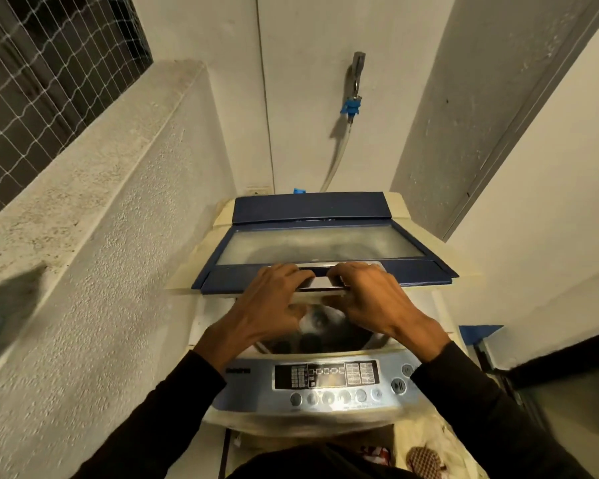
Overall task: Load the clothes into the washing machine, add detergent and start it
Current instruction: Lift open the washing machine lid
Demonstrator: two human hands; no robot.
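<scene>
Currently left hand [270, 302] and right hand [367, 299] both curled around lid handle [320, 273], washing machine [325, 382] lid [319, 243] partly raised, clothes [320, 326] visible in drum.

I see the washing machine [312, 385], top-loading, grey control panel. Its blue glass-paned lid [322, 248] sits partly raised, front handle under my fingers [287, 271].

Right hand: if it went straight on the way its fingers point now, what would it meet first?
The right hand already grips the lid handle; just beyond lies the lid's glass window, probably first, though depth is unclear.
</scene>
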